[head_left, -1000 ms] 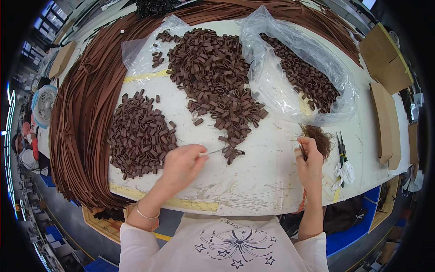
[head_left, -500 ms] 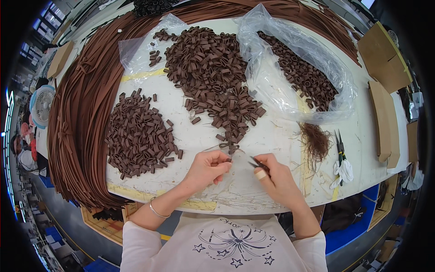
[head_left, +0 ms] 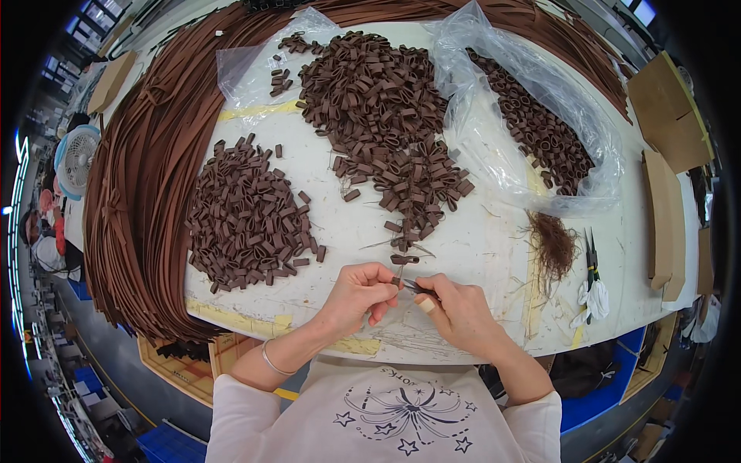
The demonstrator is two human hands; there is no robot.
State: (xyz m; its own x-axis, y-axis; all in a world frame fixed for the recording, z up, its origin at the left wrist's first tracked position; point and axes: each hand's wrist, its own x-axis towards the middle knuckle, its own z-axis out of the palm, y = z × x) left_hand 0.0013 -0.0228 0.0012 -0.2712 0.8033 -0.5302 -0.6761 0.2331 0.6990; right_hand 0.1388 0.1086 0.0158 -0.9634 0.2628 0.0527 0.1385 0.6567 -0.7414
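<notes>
Though close, left hand (one loop), right hand (one cutter).

Blue-rimmed fan far left, brown cardboard right

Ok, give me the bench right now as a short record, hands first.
Left hand: pinching a small brown loop
Right hand: holding dark snips, tips close to that loop
Left pile: brown loops
Middle pile: brown loops, larger, trailing toward the hands
Far right: clear plastic bag around more brown loops
Near right: brown thread tangle beside a black tool with white-wrapped handles
Left edge: long brown strips
</notes>
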